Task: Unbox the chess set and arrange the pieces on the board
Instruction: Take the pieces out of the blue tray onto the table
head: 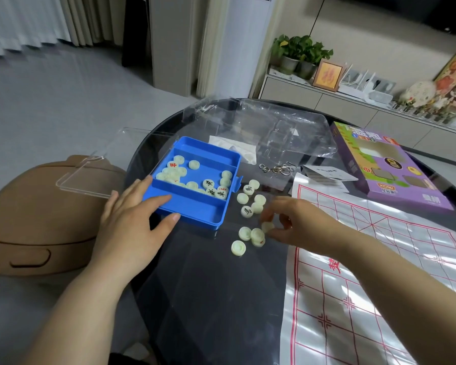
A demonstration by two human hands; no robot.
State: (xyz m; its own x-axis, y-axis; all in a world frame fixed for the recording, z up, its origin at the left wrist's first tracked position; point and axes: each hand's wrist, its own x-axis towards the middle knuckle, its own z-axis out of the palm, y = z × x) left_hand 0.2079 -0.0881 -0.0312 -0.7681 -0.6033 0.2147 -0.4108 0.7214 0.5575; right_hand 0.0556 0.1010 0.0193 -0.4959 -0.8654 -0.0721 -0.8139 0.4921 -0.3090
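Now the left hand [132,219] lies flat, steadying the blue box [195,180], the right hand [290,222] pinches one pale piece [267,227] above the table beside loose ones, and the board [379,259] probably comes next.

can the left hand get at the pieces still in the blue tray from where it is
Probably yes. The left hand rests on the near corner of the blue tray, whose clear lid is swung open to the left. The pieces lie uncovered in the middle compartment, just past the fingers.
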